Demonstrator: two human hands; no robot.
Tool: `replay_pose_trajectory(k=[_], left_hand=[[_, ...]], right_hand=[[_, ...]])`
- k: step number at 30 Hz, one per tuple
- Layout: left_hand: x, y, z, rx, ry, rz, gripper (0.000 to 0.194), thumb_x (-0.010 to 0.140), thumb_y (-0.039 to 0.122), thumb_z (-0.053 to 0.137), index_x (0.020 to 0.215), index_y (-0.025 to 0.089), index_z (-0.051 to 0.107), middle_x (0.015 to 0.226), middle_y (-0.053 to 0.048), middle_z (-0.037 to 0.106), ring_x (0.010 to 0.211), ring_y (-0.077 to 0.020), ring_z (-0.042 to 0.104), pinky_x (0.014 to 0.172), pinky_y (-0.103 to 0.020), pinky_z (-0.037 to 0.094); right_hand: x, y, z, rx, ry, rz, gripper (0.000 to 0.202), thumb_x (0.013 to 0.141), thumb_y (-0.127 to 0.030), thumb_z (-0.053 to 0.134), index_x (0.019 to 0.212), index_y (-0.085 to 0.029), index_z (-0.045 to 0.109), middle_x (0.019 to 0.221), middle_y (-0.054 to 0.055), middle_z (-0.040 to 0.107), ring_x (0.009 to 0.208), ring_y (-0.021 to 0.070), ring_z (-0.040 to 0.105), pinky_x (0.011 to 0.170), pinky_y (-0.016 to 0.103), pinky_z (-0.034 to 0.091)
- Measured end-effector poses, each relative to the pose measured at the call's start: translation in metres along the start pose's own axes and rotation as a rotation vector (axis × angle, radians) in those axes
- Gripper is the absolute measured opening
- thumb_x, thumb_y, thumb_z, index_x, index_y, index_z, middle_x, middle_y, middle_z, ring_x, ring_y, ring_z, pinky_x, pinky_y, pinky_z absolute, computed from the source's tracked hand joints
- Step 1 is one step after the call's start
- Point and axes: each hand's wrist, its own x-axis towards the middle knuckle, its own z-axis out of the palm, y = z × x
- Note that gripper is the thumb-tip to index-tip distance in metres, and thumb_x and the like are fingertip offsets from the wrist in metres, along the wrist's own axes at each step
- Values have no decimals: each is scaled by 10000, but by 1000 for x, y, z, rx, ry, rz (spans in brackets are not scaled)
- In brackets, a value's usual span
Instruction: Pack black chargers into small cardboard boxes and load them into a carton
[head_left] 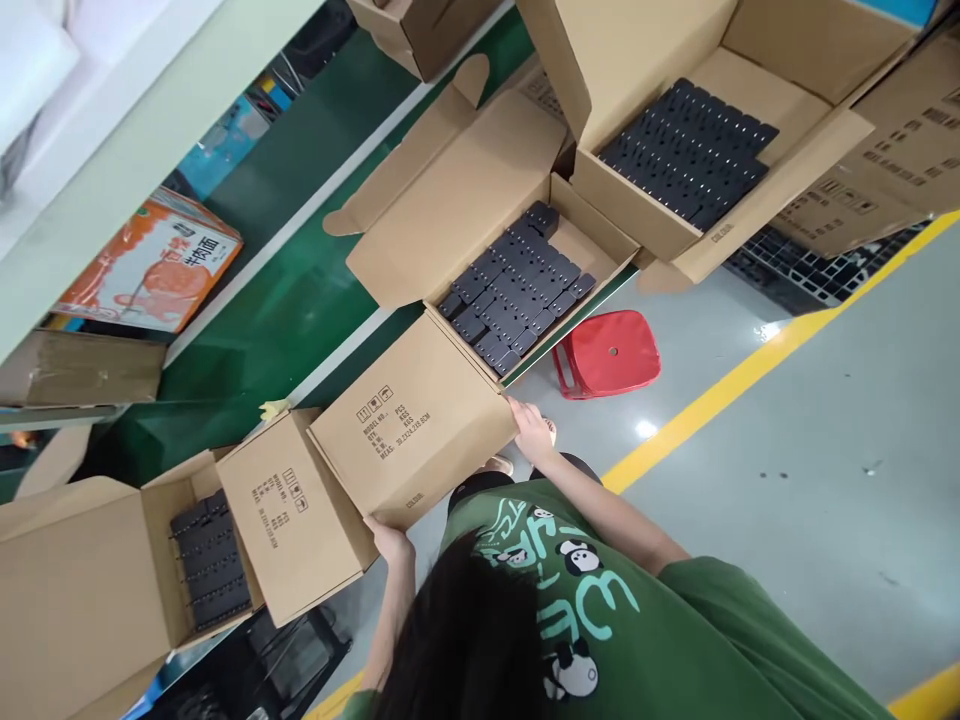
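Note:
A closed cardboard box with printed labels lies in front of me. My left hand grips its near left corner, fingers partly hidden at the edge. At the near right corner my right hand is closed on the same box. Another closed carton touches it on the left. Just beyond its right end stands an open carton with rows of flat black parts inside.
A second open carton of black parts stands at upper right, another open carton at lower left. A red stool stands on the grey floor near a yellow line. An orange-white box sits under the white shelf.

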Motion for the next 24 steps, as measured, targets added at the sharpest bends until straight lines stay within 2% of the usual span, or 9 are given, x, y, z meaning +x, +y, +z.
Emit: replay_pose_trajectory(k=[3, 6, 10, 13, 16, 19, 21, 24], left_hand=[[-5, 11, 4, -118, 60, -279, 740, 987, 507, 51, 1263, -2, 512, 1263, -285, 614, 1215, -383, 614, 935, -414, 560], [-12, 24, 4, -260, 55, -371, 720, 995, 527, 78, 1368, 30, 442, 1426, -247, 525, 1326, -322, 536, 1040, -329, 490], [-14, 38, 3, -400, 28, -338, 621, 1018, 382, 32, 1473, 95, 342, 1538, -182, 434, 1409, -233, 439, 1084, -256, 425], [-10, 39, 5, -444, 30, -299, 594, 1015, 286, -3, 1514, 106, 266, 1570, -164, 393, 1444, -199, 378, 1104, -245, 404], [-3, 34, 11, -448, 41, -279, 582, 1016, 253, -9, 1520, 94, 235, 1583, -174, 362, 1449, -196, 370, 1122, -249, 387], [4, 26, 20, -427, 52, -263, 605, 1006, 216, -57, 1499, 59, 257, 1559, -201, 386, 1442, -187, 381, 1110, -221, 371], [9, 21, 27, -398, 64, -271, 616, 1000, 201, -68, 1470, 24, 289, 1503, -230, 446, 1432, -199, 399, 1091, -215, 386], [16, 14, 36, -358, 77, -292, 595, 997, 177, -35, 1437, -21, 313, 1437, -271, 495, 1420, -238, 418, 1082, -255, 419]], right_hand=[[1, 2, 1, 25, -6, -10, 707, 784, -7, 352, 1460, -165, 488, 1349, 105, 611, 1248, 267, 534, 1105, 447, 466], [6, 6, 5, 59, -22, -30, 765, 771, -5, 346, 1499, -220, 433, 1376, 81, 595, 1250, 253, 533, 1107, 455, 468], [11, 18, 7, 104, -48, -58, 827, 775, -36, 344, 1578, -218, 270, 1420, 112, 547, 1299, 275, 492, 1112, 517, 449], [6, 36, 2, 182, -121, -133, 834, 814, -139, 389, 1607, -171, 133, 1571, 148, 361, 1446, 301, 336, 1179, 562, 347], [6, 54, -6, 360, -241, -164, 767, 909, -316, 380, 1609, -212, 85, 1654, 112, 188, 1512, 281, 225, 1224, 535, 262], [19, 57, -6, 392, -237, -61, 676, 972, -475, 325, 1579, -209, 191, 1620, 128, 270, 1493, 253, 279, 1238, 482, 244], [32, 51, -2, 341, -198, -20, 700, 965, -569, 313, 1532, -160, 279, 1563, 172, 348, 1469, 265, 318, 1239, 478, 237], [45, 40, 5, 287, -149, -7, 766, 935, -654, 290, 1469, -107, 333, 1494, 222, 400, 1431, 291, 361, 1228, 495, 247]])
